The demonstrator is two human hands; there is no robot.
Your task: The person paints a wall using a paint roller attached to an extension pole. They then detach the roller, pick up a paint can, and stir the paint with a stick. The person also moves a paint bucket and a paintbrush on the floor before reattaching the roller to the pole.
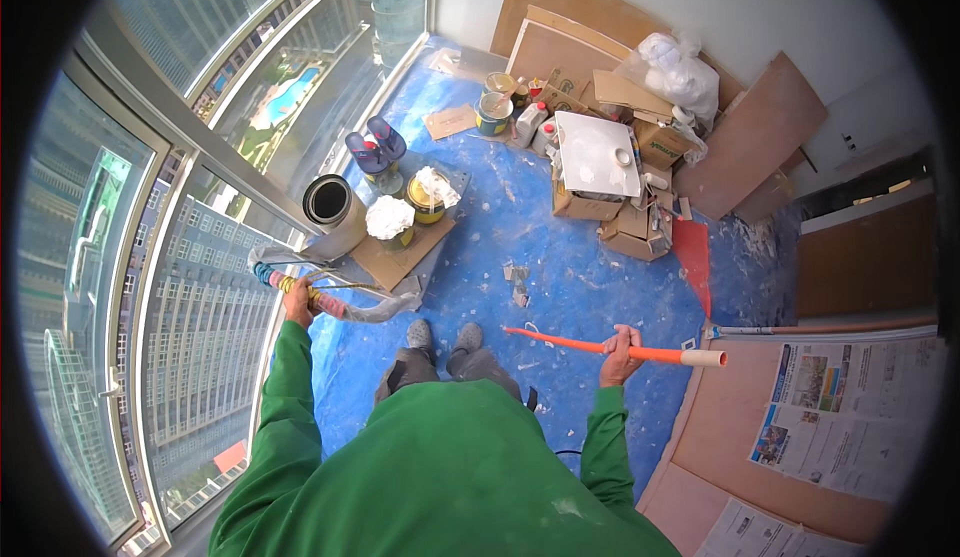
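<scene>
My left hand (299,303) is closed around a bundle (330,305) wrapped in clear plastic, with bands of blue, pink and yellow on it. It is held low beside the window, near a cardboard sheet (401,253) with covered paint cans. My right hand (619,356) grips an orange plastic pipe (577,344), which has a cream-coloured end piece (703,358) at the right. The pipe lies nearly level above the blue floor sheeting (495,257), its thin end pointing towards my feet. What the plastic of the bundle covers is partly hidden.
Window frames (196,156) line the left side. Paint cans (427,195), a dark-lined bucket (328,201) and slippers (376,144) stand near them. Cardboard boxes (585,201), jugs (531,120) and leaning boards (754,137) fill the far right. Boards bearing printed sheets (825,407) are at lower right.
</scene>
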